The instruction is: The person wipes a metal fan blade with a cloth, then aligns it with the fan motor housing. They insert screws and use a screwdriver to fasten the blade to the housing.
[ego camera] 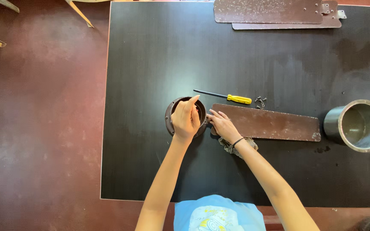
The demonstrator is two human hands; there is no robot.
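Near the worktop's middle, our left hand (186, 119) curls its fingers over a round brown housing (170, 112) while our right hand (222, 124) presses open fingers on a blade (275, 124); loose screws (260, 102) could scatter if bumped.

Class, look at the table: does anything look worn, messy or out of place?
Yes. The brown blade by the right hand is speckled and worn at its far end, and small screws lie loose beside the yellow-handled screwdriver.
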